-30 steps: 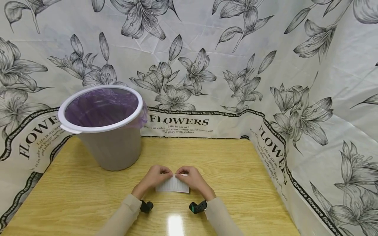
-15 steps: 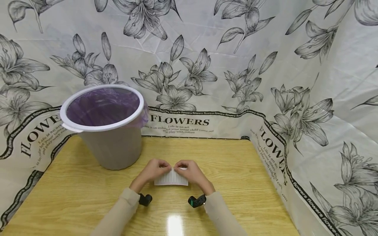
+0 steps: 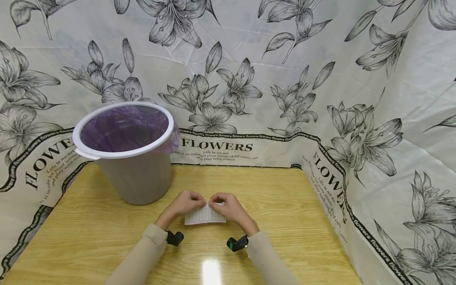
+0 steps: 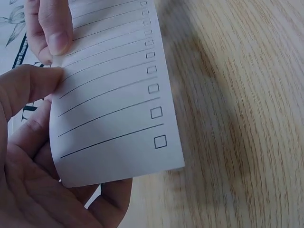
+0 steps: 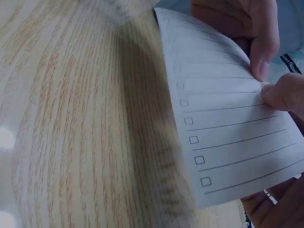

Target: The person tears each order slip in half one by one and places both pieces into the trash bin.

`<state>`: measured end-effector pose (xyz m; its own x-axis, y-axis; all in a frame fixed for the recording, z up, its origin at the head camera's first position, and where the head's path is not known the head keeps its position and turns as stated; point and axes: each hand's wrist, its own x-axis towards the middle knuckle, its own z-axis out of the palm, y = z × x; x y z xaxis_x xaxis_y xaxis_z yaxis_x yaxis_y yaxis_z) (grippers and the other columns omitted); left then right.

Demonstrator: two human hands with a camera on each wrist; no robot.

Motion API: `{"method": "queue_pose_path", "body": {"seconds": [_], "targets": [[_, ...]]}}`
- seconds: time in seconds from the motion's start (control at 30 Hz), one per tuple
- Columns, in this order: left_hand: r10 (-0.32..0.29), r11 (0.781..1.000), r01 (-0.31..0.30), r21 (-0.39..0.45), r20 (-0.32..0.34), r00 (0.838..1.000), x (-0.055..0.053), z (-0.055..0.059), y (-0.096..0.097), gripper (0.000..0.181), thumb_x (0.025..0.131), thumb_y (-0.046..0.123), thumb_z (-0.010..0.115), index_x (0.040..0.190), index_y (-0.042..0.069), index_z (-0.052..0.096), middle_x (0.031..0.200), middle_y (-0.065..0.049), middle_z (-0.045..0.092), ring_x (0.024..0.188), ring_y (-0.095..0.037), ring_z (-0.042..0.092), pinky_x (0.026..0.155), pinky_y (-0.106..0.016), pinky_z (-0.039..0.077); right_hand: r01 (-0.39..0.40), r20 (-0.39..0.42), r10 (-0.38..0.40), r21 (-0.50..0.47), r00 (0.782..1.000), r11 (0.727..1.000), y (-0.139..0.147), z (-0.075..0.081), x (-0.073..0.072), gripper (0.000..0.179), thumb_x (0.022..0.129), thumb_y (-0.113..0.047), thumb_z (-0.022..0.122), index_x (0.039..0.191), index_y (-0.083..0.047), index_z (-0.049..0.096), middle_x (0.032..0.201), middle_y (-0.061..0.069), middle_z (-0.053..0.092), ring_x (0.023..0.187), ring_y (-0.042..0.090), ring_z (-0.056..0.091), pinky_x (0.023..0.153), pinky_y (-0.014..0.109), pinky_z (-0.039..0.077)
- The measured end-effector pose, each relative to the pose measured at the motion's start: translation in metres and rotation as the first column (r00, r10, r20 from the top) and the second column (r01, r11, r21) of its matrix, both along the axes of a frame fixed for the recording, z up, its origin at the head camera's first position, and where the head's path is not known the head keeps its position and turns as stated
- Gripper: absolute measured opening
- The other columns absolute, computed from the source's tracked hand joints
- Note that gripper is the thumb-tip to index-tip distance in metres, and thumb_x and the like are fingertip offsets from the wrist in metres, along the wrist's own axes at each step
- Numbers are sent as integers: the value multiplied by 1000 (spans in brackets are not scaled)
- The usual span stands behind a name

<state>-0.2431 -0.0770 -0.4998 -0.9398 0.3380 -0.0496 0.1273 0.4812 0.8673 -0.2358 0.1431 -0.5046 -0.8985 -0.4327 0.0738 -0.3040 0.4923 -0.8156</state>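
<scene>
A small white checklist sheet [image 3: 204, 217], printed with ruled lines and a row of little boxes, hangs between both hands over the wooden table. My left hand [image 3: 186, 204] pinches its far long edge near the middle, thumb [image 4: 40, 80] on the printed face and fingers behind. Close beside it, my right hand [image 3: 230, 206] pinches the same edge, its thumb [image 5: 282, 92] also on the printed side. The two thumb tips almost meet. In the right wrist view the paper [image 5: 228, 123] bends in a gentle curve, its box side tilted down toward the table.
At the back left of the wooden table [image 3: 270, 206] stands a grey bin [image 3: 137, 182] with a white rim and a purple bag liner [image 3: 121, 130]. Flower-printed cloth [image 3: 228, 99] encloses the table at the back and sides. Each wrist wears a black strap-on camera [image 3: 174, 238].
Both hands have moved a little away from the body with the sheet, mostly in the first half second. Since then they have shifted only slightly left, and the pinch stays the same.
</scene>
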Motion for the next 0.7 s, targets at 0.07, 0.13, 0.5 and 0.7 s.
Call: {"method": "queue_pose_path", "body": {"seconds": [0.07,0.13,0.5,0.7], "targets": [[6,1000,-6,7,10,1000,0,0,0,17,97,19,70,98,6,81,103,-8,78,87,-13,66,77,-30,54,-8,-6,8,-4,1000,1000,0,0,0,12,102,-26,67,105,-19,76,108,-1,75,107,19,68,89,36,56],[8,1000,-9,4,9,1000,0,0,-1,18,98,20,70,99,7,81,104,-8,78,90,-14,67,80,-32,55,-8,-5,8,-10,1000,1000,1,-1,0,13,102,-27,67,106,-18,76,108,-1,75,105,19,68,84,33,56],[43,999,-43,-11,-38,998,1,-3,-11,17,98,22,72,104,9,81,105,-5,77,101,-20,69,91,-42,57,82,-38,-82,-20,996,996,9,-2,-4,12,100,-22,70,104,-14,78,104,2,76,95,16,66,80,29,55],[54,997,-57,-46,-66,996,1,-4,-20,14,98,20,72,101,11,81,101,-2,77,94,-14,67,85,-36,56,95,-55,-97,-29,994,995,14,-3,-3,11,99,-21,71,100,-13,79,100,2,76,90,12,64,78,25,53]]}}
